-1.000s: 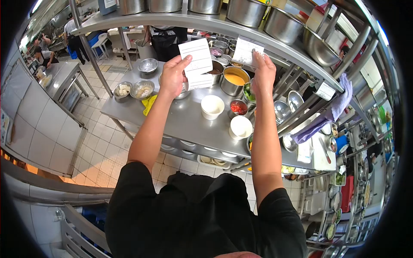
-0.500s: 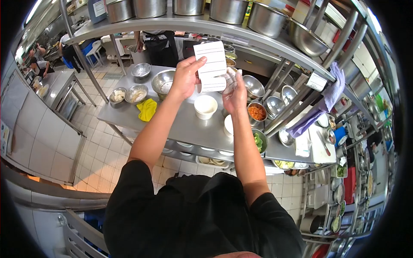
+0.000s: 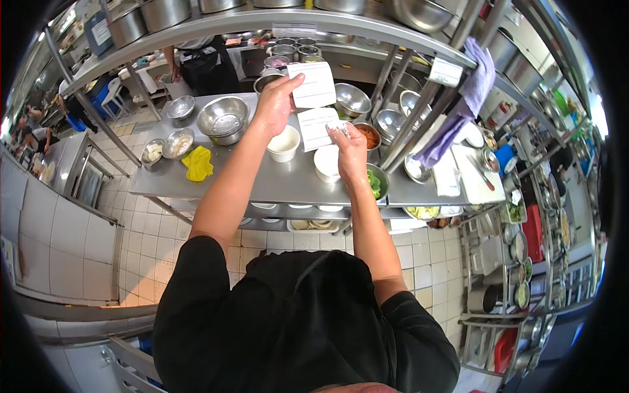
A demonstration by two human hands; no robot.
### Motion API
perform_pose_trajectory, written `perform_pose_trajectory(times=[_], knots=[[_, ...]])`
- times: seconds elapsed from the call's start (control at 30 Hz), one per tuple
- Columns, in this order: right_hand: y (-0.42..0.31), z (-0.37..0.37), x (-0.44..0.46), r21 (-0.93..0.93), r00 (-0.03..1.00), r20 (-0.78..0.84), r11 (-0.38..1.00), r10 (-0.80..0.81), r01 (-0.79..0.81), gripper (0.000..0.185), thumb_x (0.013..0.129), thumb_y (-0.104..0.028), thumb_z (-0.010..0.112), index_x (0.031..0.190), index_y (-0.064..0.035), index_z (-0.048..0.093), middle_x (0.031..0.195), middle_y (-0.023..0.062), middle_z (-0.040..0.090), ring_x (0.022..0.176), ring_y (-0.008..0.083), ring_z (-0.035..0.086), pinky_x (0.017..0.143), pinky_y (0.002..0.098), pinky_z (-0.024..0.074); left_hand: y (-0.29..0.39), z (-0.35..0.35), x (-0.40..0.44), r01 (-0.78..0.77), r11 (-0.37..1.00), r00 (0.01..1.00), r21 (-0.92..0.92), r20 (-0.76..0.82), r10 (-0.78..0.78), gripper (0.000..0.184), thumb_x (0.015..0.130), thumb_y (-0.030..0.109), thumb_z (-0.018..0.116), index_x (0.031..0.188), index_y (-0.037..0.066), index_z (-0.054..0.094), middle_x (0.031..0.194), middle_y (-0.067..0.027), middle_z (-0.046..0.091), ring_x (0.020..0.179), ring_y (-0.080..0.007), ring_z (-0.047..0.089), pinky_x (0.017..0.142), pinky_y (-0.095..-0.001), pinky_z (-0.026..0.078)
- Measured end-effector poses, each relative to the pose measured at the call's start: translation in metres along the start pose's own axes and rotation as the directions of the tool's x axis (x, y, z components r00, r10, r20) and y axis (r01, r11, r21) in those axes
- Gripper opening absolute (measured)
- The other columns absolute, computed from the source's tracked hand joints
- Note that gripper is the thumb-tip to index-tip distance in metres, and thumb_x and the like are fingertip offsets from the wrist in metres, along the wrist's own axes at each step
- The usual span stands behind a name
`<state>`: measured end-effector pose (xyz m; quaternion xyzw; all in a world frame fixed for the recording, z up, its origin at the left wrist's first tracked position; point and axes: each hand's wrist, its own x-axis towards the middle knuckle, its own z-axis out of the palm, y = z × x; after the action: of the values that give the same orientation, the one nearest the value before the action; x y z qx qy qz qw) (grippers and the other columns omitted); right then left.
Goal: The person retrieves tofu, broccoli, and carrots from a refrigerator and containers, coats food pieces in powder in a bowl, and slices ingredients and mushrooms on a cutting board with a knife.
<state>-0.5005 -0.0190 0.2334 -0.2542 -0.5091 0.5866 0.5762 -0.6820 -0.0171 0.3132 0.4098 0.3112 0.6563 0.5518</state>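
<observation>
My left hand (image 3: 276, 105) grips a white printed slip (image 3: 313, 85) by its left edge, thumb on top. Just below it to the right, my right hand (image 3: 348, 147) pinches a second printed slip (image 3: 316, 129) at its right side. Both slips are raised above the steel counter (image 3: 246, 171). Beneath them stand a white tub (image 3: 284, 145) and another white tub (image 3: 326, 164), close to my right hand. A steel bowl of orange-red food (image 3: 369, 136) is partly hidden behind my right hand.
Steel bowls (image 3: 223, 118) and a yellow cloth (image 3: 198, 164) lie to the left. Overhead runs a shelf (image 3: 262, 21) of pots. A purple towel (image 3: 462, 105) hangs right, above a cutting board with a knife (image 3: 481, 173). Another person (image 3: 202, 65) stands across the counter.
My right hand has come in from the right, first without a visible slip half a second ago, and now pinches the lower slip. The view has shifted, and the slips are now apart.
</observation>
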Motion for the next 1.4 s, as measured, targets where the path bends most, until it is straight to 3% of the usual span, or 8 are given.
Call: perform_pose_trajectory(times=[0.9, 1.0, 1.23, 1.4], knots=[[-0.055, -0.053, -0.021, 0.019, 0.994, -0.113, 1.0, 0.0, 0.002, 0.011, 0.085, -0.004, 0.065, 0.094, 0.0028, 0.067, 0.086, 0.0034, 0.068, 0.074, 0.0075, 0.06, 0.067, 0.0232, 0.0475, -0.025, 0.078, 0.024, -0.059, 0.997, 0.985, -0.058, 0.161, 0.068, 0.027, 0.093, 0.015, 0.058, 0.113, -0.003, 0.06, 0.107, -0.0109, 0.066, 0.096, -0.0197, 0.065, 0.087, -0.0337, 0.051], [-0.05, -0.065, -0.018, -0.115, 0.993, -0.088, 0.991, -0.072, 0.062, 0.01, 0.084, -0.003, 0.064, 0.093, 0.0031, 0.066, 0.084, 0.0026, 0.067, 0.075, 0.0067, 0.059, 0.068, 0.0229, 0.0469, -0.029, 0.08, 0.033, -0.087, 0.995, 0.977, -0.044, 0.191, 0.094, 0.027, 0.093, 0.013, 0.057, 0.113, -0.004, 0.06, 0.107, -0.0115, 0.066, 0.096, -0.02, 0.064, 0.087, -0.0341, 0.051], [-0.072, -0.08, -0.009, -0.227, 0.974, -0.145, 0.964, -0.171, 0.136, 0.009, 0.084, -0.003, 0.064, 0.09, 0.0038, 0.066, 0.081, 0.0018, 0.067, 0.073, 0.0062, 0.058, 0.065, 0.0225, 0.0452, -0.03, 0.095, 0.04, -0.105, 0.993, 0.957, -0.057, 0.265, 0.117, 0.027, 0.095, 0.011, 0.054, 0.117, -0.005, 0.058, 0.111, -0.0128, 0.065, 0.098, -0.0213, 0.065, 0.087, -0.0367, 0.052], [-0.095, -0.074, 0.02, -0.21, 0.967, -0.137, 0.96, -0.217, 0.186, 0.011, 0.085, -0.006, 0.065, 0.089, 0.0041, 0.066, 0.081, 0.0024, 0.067, 0.072, 0.006, 0.056, 0.065, 0.0231, 0.0453, -0.003, 0.1, 0.057, -0.105, 0.994, 0.939, -0.03, 0.325, 0.109, 0.029, 0.097, 0.014, 0.05, 0.118, -0.003, 0.056, 0.11, -0.0136, 0.065, 0.095, -0.0223, 0.066, 0.085, -0.038, 0.054]])
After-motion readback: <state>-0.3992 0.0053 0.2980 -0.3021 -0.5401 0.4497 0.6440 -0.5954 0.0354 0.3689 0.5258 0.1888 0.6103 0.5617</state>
